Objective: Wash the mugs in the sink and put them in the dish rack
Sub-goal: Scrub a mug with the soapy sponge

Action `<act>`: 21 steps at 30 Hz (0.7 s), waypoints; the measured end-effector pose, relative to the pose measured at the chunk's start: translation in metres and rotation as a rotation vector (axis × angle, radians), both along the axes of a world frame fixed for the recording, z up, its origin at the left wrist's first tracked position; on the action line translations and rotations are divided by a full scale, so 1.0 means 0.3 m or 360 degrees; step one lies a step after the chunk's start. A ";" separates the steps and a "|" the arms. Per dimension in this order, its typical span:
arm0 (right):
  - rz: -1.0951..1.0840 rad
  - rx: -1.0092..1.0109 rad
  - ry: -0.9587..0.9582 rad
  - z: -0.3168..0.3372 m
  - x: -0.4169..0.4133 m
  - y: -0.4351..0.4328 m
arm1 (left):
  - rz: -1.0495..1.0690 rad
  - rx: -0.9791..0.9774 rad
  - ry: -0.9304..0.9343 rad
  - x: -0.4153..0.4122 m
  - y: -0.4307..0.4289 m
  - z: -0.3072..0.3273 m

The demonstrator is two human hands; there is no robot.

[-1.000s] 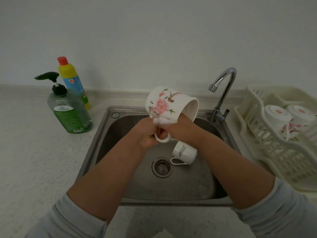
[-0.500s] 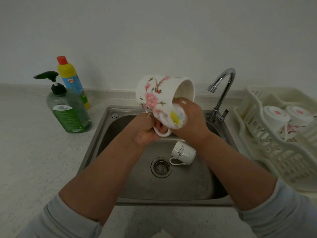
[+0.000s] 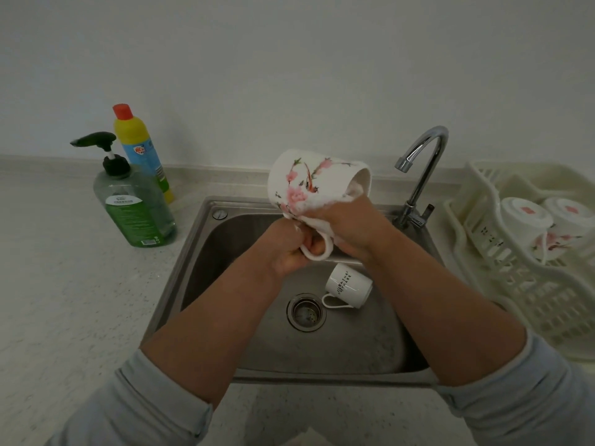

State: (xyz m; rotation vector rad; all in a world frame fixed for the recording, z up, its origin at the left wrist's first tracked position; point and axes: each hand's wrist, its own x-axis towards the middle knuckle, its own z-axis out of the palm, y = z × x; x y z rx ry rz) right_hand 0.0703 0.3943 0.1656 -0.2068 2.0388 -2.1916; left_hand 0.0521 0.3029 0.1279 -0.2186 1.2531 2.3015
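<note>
Steel sink (image 3: 341, 352), one lettered mug (image 3: 349, 286) inside

Left hand (image 3: 289, 251) grips the floral mug (image 3: 309, 178) by its handle, right hand (image 3: 351, 226) its body, above the sink (image 3: 354, 342).

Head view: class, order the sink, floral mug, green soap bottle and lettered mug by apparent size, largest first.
1. sink
2-3. green soap bottle and floral mug: look alike; the mug is raised toward the camera, so unranked.
4. lettered mug

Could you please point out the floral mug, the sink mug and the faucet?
floral mug (image 3: 309, 185), head view, painted side.
sink mug (image 3: 349, 286), head view, lettered side.
faucet (image 3: 426, 178), head view, upright neck.
</note>
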 end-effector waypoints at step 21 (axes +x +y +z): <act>0.0154 0.2005 0.1430 -0.019 0.002 0.089 | -0.0328 0.0209 0.0377 -0.077 -0.185 -0.014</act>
